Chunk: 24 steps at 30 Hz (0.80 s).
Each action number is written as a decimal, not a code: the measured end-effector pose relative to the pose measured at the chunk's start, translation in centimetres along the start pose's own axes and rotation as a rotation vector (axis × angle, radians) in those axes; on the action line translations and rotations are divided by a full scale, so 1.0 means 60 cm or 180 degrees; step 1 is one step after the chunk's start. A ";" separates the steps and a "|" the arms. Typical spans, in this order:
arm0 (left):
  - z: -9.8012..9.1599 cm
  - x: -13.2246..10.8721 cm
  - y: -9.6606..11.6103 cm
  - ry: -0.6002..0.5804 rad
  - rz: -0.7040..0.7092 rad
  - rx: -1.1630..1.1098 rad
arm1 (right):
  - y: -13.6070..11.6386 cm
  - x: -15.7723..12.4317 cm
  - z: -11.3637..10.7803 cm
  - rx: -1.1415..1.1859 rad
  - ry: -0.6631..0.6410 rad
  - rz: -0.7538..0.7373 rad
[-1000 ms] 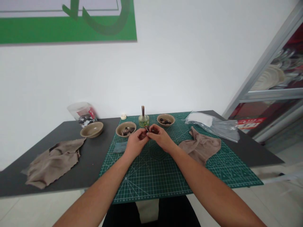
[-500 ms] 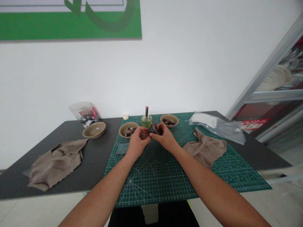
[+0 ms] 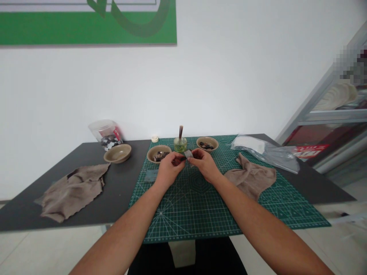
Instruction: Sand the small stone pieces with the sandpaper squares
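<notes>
Above the middle of the green cutting mat (image 3: 195, 217), my two hands meet. My left hand (image 3: 171, 167) is closed, its thumb and fingers pinching a small dark piece (image 3: 182, 157) too small to name. Between the thumb and fingers of my right hand (image 3: 205, 164) is a thin grey strip (image 3: 188, 154), one flat side showing. The strip touches or nearly touches the dark piece. Just beyond my left hand stands a tan bowl (image 3: 150, 153) with dark and light brown bits. Behind the hands is a glass jar (image 3: 180, 145) of greenish liquid with thin brown sticks upright in it.
Another bowl (image 3: 200, 146) of dark pieces sits at the back right. A grey-blue sheet (image 3: 150, 175) lies left of my hands. Brown cloths (image 3: 74, 191) flank the mat. A clear tub (image 3: 104, 135), a third bowl (image 3: 118, 153) and a plastic bag (image 3: 266, 152) lie farther out.
The grey strip has turned so its flat side now faces me more. Both hands remain together over the mat. The whole view has shifted slightly.
</notes>
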<state>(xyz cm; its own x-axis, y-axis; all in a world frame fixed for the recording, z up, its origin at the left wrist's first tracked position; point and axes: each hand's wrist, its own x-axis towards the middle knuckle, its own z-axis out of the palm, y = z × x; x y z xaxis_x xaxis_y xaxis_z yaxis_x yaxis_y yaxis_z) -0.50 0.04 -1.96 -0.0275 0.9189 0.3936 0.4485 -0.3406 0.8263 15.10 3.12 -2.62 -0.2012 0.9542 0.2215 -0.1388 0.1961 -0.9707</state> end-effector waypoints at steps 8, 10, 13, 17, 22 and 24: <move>-0.001 -0.002 0.002 -0.0027 0.0095 0.0576 | 0.007 0.003 0.006 0.0249 0.0111 0.0111; -0.002 -0.002 0.004 -0.0006 0.0024 0.0567 | 0.006 0.003 0.004 0.0264 0.0108 0.0098; -0.003 -0.003 0.004 0.0036 -0.0038 0.0488 | 0.003 0.002 0.001 0.0147 0.0013 0.0180; -0.006 -0.005 0.003 -0.0132 0.0315 0.0622 | -0.002 -0.001 0.000 0.0145 0.0085 0.0305; -0.005 -0.006 0.006 -0.0134 0.0258 0.0593 | -0.008 -0.003 -0.001 0.0539 -0.0080 0.0457; -0.005 -0.007 0.008 -0.0131 0.0193 0.0556 | -0.009 -0.004 -0.002 0.0642 -0.0121 0.0549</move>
<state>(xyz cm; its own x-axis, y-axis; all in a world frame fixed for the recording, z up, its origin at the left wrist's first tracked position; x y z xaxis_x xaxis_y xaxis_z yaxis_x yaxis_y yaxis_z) -0.54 -0.57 -1.62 0.0392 0.9062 0.4210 0.5966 -0.3592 0.7177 15.31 2.81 -2.16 -0.2743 0.9597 0.0615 -0.2890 -0.0213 -0.9571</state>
